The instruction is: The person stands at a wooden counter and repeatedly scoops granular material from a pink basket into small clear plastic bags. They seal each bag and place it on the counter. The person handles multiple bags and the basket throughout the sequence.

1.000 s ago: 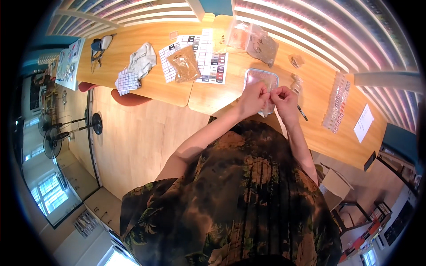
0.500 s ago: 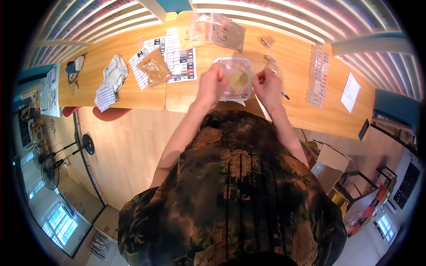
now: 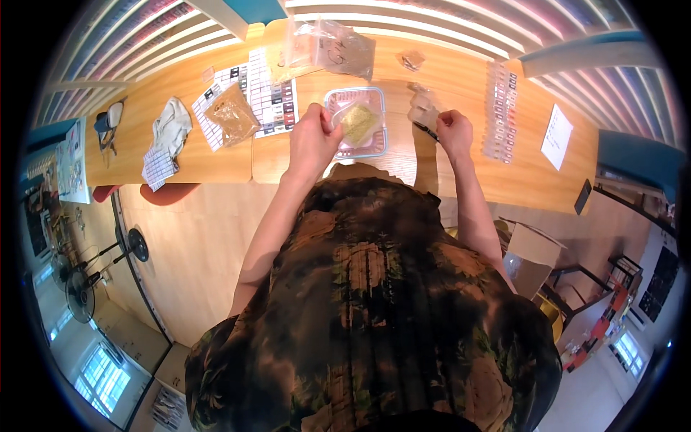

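Note:
My left hand pinches the edge of a small clear bag of yellow-green grains. The bag hangs over a clear plastic tray with a pale blue rim; what lies inside the tray is mostly hidden. To the right, my right hand is apart from the bag, its fingers curled closed. Whether anything small is in them does not show. A black pen lies on the table beside these fingers, its right end reaching the hand. Just beyond the pen are small clear plastic bags.
Larger bags of brown material lie behind the tray. Another brown-filled bag rests on printed colour sheets at left. Clear strips of colour samples, white paper and a phone lie at right. A cardboard box stands below.
My right hand has moved right, away from the bag and down beside the pen. The left hand keeps the bag, now more exposed above the tray. The whole view has shifted slightly.

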A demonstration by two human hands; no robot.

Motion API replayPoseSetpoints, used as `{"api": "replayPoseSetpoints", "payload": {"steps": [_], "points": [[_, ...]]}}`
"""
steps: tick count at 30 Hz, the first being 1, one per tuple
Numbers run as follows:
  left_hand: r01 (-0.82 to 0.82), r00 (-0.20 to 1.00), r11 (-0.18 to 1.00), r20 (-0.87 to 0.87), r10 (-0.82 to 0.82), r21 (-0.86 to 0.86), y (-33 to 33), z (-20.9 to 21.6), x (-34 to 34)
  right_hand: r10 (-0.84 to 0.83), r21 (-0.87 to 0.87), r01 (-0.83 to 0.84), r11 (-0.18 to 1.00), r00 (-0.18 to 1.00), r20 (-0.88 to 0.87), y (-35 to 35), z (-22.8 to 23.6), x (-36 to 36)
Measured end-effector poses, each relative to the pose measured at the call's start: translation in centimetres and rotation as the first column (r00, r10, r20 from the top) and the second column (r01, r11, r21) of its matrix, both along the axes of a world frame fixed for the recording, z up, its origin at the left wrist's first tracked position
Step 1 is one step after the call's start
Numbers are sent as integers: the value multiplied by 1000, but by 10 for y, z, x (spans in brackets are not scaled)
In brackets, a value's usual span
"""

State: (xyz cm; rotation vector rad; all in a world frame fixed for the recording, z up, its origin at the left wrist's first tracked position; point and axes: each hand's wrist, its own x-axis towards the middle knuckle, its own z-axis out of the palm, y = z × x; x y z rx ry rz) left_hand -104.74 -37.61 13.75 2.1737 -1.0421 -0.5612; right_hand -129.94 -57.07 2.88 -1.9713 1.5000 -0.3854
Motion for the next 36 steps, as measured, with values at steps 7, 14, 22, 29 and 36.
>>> {"api": "replayPoseSetpoints", "payload": {"steps": [7,14,22,29,36], "points": [[-104,994,993,-29,102,-48,5,3,-2,48,-77,-57,995,991,-124,16,-15,24],[-87,996,996,-2,87,-23,7,11,-10,29,8,-28,1000,997,-70,18,-19,30],[153,986,881,12,-165,-448,6,36,-45,-187,538,-239,808,763,619,49,100,45],[274,959,911,10,-284,-308,-3,42,-51,-219,613,-406,678,684,696,90,136,68],[269,949,933,-97,-298,-240,3,43,-37,-185,608,-415,677,705,685,96,136,71]]}}
